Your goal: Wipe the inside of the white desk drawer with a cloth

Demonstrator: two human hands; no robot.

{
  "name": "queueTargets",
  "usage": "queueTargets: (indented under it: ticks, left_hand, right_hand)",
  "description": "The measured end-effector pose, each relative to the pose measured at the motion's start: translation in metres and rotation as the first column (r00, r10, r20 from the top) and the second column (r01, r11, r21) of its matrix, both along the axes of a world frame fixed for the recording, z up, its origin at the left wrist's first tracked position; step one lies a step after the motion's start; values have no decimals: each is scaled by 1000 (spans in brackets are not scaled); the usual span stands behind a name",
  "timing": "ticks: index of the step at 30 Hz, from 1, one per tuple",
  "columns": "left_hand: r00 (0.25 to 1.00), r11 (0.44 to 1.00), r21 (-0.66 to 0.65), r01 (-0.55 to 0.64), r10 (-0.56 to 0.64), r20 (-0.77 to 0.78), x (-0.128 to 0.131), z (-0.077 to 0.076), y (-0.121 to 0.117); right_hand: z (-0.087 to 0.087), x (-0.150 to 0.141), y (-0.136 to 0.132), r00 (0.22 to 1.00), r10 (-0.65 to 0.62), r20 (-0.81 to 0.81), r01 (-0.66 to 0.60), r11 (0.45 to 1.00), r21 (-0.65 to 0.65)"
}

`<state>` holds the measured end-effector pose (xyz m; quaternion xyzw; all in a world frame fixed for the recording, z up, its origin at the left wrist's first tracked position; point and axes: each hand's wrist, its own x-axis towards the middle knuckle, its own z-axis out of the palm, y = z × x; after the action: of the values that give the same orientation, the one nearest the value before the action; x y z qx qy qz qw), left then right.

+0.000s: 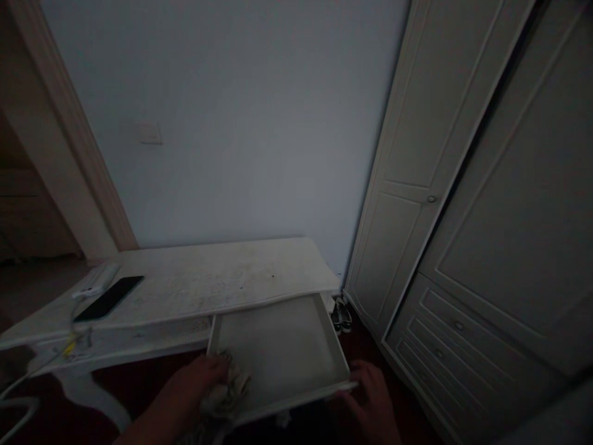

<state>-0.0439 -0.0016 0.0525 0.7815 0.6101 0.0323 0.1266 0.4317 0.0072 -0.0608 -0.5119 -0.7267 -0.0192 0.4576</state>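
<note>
A drawer point(278, 346) is pulled out from the worn white table point(222, 272), and nothing shows inside it. My left hand point(206, 377) is closed on a crumpled patterned cloth point(229, 392) at the drawer's near left corner. Part of the cloth hangs over the front left edge. At the near right corner, my right hand point(368, 395) grips the drawer's rim, fingers and thumb around the corner. The dim light blurs the fingertips of both hands.
On the table's left end lie a dark phone point(111, 298) and a white power strip point(95, 279) with a cable. A tall wardrobe point(407, 161) with drawers stands on the right. Sneakers point(341, 315) sit on the dark red floor beside the table.
</note>
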Motion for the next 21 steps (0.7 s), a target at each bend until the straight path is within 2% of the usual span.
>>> queueTargets:
  ticks: [3, 6, 9, 13, 17, 21]
  left_hand:
    - [996, 998, 55, -44, 48, -77, 1, 5, 12]
    - [990, 990, 123, -64, 78, -118, 2, 9, 34]
    - [980, 962, 255, -93, 134, -147, 4, 11, 57]
    - [977, 921, 370, -118, 173, -121, 7, 12, 80]
    - [978, 923, 365, -124, 176, -113, 13, 12, 81]
    - [973, 955, 256, -148, 187, -136, 22, 9, 64]
  right_hand:
    - [7, -17, -6, 990, 9, 143, -20, 997, 80]
    - [7, -45, -9, 969, 66, 238, -104, 984, 148]
    - [3, -74, -5, 953, 107, 283, -174, 959, 222]
    - [0, -105, -1, 950, 115, 291, -178, 964, 199]
    - [1, -124, -4, 970, 117, 214, -162, 966, 204]
    - [6, -129, -8, 976, 100, 191, -148, 956, 254]
